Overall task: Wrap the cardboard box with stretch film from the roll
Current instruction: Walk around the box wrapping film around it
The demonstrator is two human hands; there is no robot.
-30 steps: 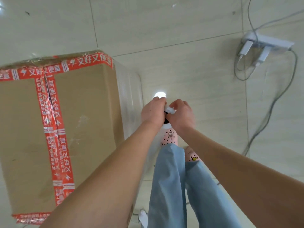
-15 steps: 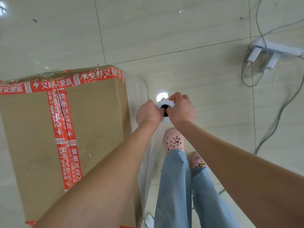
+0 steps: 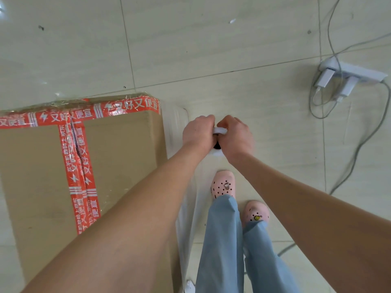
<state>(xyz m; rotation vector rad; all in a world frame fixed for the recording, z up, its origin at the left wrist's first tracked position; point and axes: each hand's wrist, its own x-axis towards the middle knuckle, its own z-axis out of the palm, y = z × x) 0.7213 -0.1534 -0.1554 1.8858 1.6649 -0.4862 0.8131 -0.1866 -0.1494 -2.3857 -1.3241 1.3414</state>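
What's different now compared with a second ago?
The left hand and right hand have carried the film roll forward along the right side of the cardboard box, closer to its far corner, with stretch film trailing along that side. Nothing was let go: both hands grip the roll as before. The box and the power strip stayed put.

The floor (image 3: 211, 39) is pale, glossy tile, cream with a faint grain, crossed by thin dark grout lines (image 3: 232, 72). Light glares off it at the far left. A few dark specks (image 3: 41, 28) and a white scrap (image 3: 232, 21) lie on it. At the right lies a white power strip (image 3: 359, 72) with two chargers (image 3: 325, 78) plugged in. Grey cables (image 3: 357, 151) trail away from it.
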